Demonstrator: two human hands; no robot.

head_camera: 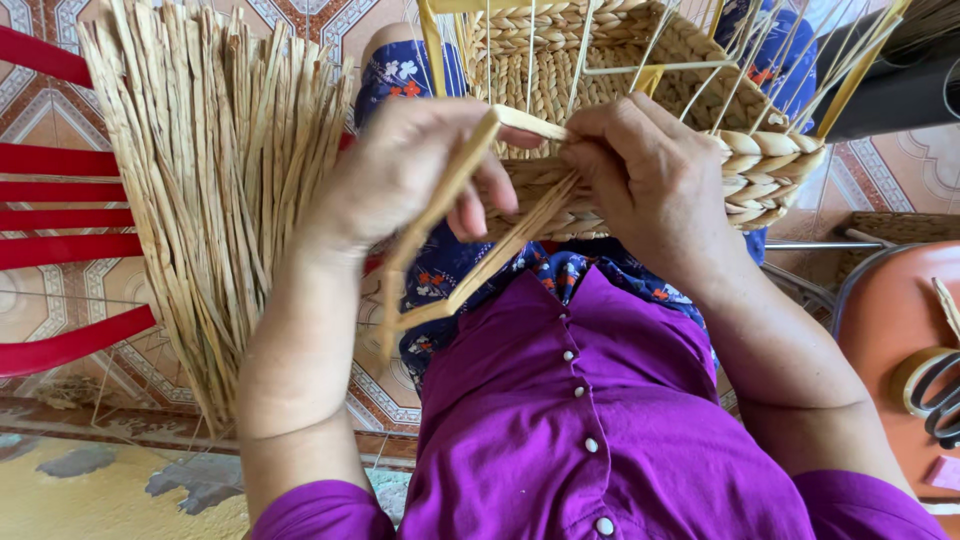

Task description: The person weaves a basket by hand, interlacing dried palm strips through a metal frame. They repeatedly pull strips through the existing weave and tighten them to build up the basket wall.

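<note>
A half-woven straw basket (pixel 760 165) rests on my lap, its thin upright stakes sticking up from the braided rim. My left hand (pixel 410 170) is closed on a flat tan straw strand (pixel 445 205) that bends over the fingers and trails down toward my purple shirt. My right hand (pixel 645 175) pinches the same strand where it meets the basket's woven wall, fingers pressed against the weave. The two hands are close together, almost touching at the strand.
A thick bundle of dried straw strands (pixel 215 180) leans on a red slatted chair (pixel 60 215) at the left. An orange stool (pixel 890 330) at the right carries scissors (pixel 940 395) and a tape roll. A patterned tile floor lies underneath.
</note>
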